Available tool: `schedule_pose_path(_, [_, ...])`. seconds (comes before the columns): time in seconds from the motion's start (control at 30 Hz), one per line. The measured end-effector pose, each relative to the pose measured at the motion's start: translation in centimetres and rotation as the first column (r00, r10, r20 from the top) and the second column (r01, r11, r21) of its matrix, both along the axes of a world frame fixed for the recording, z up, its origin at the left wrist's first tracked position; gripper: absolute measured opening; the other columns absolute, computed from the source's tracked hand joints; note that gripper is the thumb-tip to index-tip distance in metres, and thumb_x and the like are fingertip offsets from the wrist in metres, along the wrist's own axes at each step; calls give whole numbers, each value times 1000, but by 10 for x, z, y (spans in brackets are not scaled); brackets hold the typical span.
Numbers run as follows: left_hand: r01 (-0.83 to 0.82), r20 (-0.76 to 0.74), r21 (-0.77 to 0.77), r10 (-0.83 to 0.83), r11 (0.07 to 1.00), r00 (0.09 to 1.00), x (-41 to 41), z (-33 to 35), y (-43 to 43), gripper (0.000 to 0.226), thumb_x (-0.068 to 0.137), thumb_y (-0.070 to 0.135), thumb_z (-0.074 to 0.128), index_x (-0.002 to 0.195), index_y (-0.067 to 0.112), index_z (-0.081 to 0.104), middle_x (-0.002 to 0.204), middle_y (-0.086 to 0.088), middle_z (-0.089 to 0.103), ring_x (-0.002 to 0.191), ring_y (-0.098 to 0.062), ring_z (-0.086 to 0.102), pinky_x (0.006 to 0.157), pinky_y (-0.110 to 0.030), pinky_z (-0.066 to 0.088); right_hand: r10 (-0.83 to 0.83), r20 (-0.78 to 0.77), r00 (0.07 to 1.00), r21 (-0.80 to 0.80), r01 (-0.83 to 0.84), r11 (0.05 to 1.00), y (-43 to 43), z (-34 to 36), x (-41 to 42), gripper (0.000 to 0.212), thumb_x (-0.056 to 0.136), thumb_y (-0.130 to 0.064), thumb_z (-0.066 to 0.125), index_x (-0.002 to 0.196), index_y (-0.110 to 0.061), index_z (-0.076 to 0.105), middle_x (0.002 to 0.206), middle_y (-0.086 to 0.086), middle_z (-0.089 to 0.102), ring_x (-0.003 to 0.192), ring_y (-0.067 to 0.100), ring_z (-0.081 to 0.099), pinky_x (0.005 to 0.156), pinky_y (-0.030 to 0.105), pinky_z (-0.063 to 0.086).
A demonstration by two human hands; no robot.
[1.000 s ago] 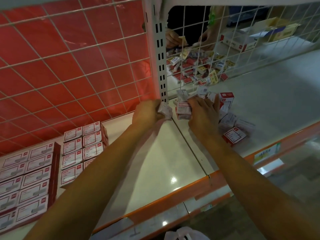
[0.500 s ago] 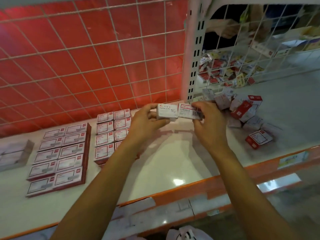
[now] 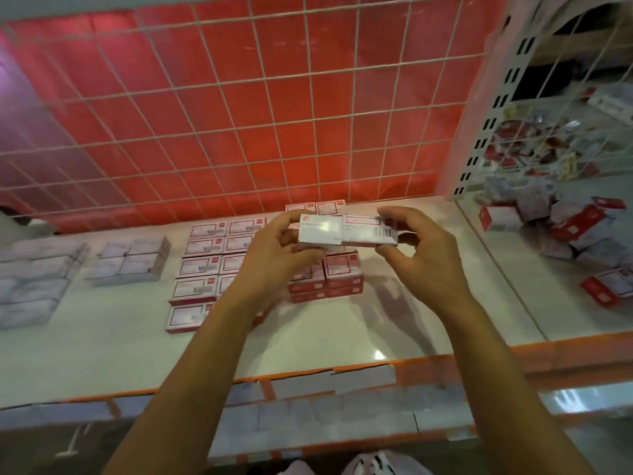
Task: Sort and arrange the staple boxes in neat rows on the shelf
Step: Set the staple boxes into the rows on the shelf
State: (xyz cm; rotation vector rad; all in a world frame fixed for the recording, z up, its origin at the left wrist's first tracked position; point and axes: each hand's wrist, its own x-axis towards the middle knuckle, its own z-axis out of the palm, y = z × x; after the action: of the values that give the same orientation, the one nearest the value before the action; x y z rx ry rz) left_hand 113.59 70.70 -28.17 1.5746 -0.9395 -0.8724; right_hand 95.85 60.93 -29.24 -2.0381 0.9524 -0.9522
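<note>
Head: white shelf [image 3: 325, 337], red backing [image 3: 239, 132].

from my end this reads as a shop aisle. a white metal display shelf [image 3: 342, 337] with an orange front price rail [image 3: 582, 354] runs across, backed by a white wire grid panel [image 3: 239, 132] over red sheeting [image 3: 298, 108]. a slotted white steel upright [image 3: 476, 125] divides the bays. small red-and-white cardboard boxes [image 3: 202, 265] sit in flat rows, a loose heap of the same boxes [image 3: 575, 228] fills the right bay, and of the two white cartons [image 3: 318, 231] up front, one shows a printed barcode.
</note>
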Motion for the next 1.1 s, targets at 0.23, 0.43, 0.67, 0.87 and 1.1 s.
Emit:
schedule_pose_path(0.23, [-70,-7,4,70,998,998,43,-2,48,47,78,-1,72,113,26,58,108,10,69,97,-5,68,74,-19,55,27,245,969,419,-131,899,44,2,37,13,94,-21,53,97,-26,65,88,-13,71,83,4,67,68,20,56])
schedule_pose_path(0.43, [-81,-49,24,82,996,995,62,-11,71,53,75,-4,74,120,16,55,112,2,70,101,-12,67,84,-29,56,-36,270,962,591,-136,795,67,0,59,23,97,-26,47,97,-16,67,69,-7,68,53,2,57,46,22,49])
schedule_pose_path(0.67, [-70,-128,57,77,996,989,66,-22,86,52,75,-7,72,118,20,57,112,4,70,100,-12,68,76,-27,57,-24,234,972,598,-125,792,76,-8,62,20,96,-25,48,100,-16,67,81,-1,70,57,14,59,49,24,49])
schedule_pose_path(0.87, [-59,-142,81,70,995,987,66,-28,87,50,75,-3,73,115,23,57,112,6,70,101,-10,68,82,-29,57,67,211,975,609,-184,772,80,-13,58,20,95,-12,53,108,-21,65,90,-5,72,62,11,64,53,22,51])
schedule_pose_path(1.1, [-63,-159,82,75,995,984,67,-30,87,52,75,-3,73,117,23,57,112,7,70,102,-10,67,83,-29,57,182,19,983,512,-165,843,76,-22,62,53,79,-3,71,118,-33,52,116,-17,63,109,0,58,86,26,55])
